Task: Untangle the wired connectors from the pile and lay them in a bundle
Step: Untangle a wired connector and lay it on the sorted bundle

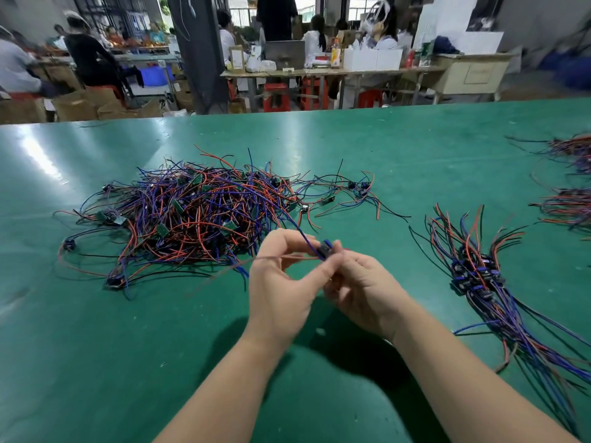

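Single wide-angle view from the head, facing forward and down across a green table (128,362). Close over the left hand (281,282) and right hand (364,295), mid-frame, both pinching a wired connector (325,249). Tangled pile (198,215) just beyond, left of centre; bundle (479,273) toward the right side. Farther off, along the top, a workshop with benches (319,72) and people (89,55).

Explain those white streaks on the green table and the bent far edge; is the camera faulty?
Head view: the streaks on the table are glare off its shiny top; the bowed edge is wide-angle distortion, no fault; the left hand and right hand, pinching a wired connector, cast a soft shadow toward the wearer; the room's far right is smeared by blur.
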Demonstrator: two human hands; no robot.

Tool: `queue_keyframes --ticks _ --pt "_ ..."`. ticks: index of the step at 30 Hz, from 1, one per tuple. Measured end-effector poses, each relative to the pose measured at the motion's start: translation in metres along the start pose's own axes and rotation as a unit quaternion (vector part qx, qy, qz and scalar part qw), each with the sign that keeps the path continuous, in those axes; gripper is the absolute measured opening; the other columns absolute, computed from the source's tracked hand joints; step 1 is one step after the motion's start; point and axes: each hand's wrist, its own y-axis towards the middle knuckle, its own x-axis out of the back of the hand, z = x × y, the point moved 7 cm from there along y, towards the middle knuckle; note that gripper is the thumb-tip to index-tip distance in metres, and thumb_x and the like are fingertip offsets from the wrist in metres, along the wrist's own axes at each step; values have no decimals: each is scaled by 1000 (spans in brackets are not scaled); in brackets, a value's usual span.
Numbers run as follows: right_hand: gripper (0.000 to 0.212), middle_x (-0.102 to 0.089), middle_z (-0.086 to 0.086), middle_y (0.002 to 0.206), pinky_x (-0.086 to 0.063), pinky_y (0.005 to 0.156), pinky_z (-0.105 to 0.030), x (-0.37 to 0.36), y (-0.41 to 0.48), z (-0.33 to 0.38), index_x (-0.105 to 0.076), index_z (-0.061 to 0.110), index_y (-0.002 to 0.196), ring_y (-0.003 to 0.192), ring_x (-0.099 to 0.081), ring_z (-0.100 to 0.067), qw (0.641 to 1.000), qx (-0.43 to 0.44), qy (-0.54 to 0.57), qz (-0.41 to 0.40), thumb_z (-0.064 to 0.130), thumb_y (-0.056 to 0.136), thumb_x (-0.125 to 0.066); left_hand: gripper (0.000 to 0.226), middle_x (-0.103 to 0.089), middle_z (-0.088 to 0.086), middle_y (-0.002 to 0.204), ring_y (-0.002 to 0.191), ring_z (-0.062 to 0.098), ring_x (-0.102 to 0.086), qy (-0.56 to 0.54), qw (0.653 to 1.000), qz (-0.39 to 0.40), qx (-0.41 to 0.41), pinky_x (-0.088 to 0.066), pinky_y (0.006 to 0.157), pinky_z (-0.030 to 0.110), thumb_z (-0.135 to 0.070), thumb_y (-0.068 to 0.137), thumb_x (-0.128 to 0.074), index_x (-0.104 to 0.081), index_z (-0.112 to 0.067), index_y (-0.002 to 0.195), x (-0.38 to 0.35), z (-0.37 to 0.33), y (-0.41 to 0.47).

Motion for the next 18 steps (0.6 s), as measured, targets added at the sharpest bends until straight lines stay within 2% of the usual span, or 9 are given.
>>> queue_keyframes --ticks 2,4,6,8,11,13,14,15,18 --pt "30 -60 -5 66 -44 48 -14 3 0 6 -74 4 80 51 -42 -8 1000 5 24 -12 28 71 -59 27 -65 -15 81 78 5 -61 111 993 11 -46 -43 74 17 -26 66 -83 -59 -28 79 -2 -5 -4" --pt "24 -64 -3 62 -45 43 -11 5 -2 13 -75 7 68 43 -47 -3 1000 9 14 -18 24 72 -59 25 -64 -16 80 79 6 -60 129 990 44 -44 -42 73 16 -26 67 -82 -60 -31 78 -6 -7 -5" --pt "22 -60 0 55 -41 38 -11 11 -4 23 -75 9 64 40 -48 -2 999 29 -5 -39 23 71 -60 24 -67 -17 86 83 6 -61 148 981 113 -60 -42 74 15 -19 70 -78 -64 -33 83 -14 -11 -6" --pt "20 -55 2 53 -39 41 -12 23 -4 33 -76 12 65 41 -45 -4 995 57 -34 -69 27 69 -62 37 -70 -19 94 90 3 -63 151 968 189 -65 -43 75 13 -4 72 -67 -69 -37 89 -22 -13 -8" --pt "18 -53 2 49 -36 39 -12 34 -7 45 -75 15 61 37 -45 -4 990 67 -93 -85 29 66 -65 39 -75 -6 87 82 7 -69 20 976 190 102 -53 73 19 7 77 -56 -73 -28 81 -24 4 -10" --pt "16 -56 2 49 -39 38 -9 32 -9 43 -74 14 60 37 -47 -2 988 49 -140 -53 26 65 -66 13 -75 5 82 71 14 -71 -100 949 170 245 -57 65 26 -4 83 -67 -72 -16 83 -29 20 -17" --pt "14 -57 0 51 -39 39 -10 29 -9 40 -74 13 61 38 -47 -2 984 42 -168 -33 25 64 -68 8 -74 6 81 67 15 -70 -121 934 171 289 -57 62 26 -15 78 -71 -70 -12 85 -33 25 -22" --pt "15 -57 -4 53 -37 40 -12 28 -9 38 -74 10 62 40 -45 -4 978 41 -204 -21 25 63 -70 19 -74 7 79 64 15 -69 -121 924 177 316 -57 60 25 -21 74 -72 -70 -8 87 -34 31 -25" --pt "26 -53 -13 59 -30 44 -19 30 -7 34 -70 1 66 46 -38 -11 944 54 -325 -24 27 62 -74 11 -70 6 67 59 11 -67 -96 910 172 365 -53 55 20 -11 79 -73 -69 -2 84 -34 41 -31"
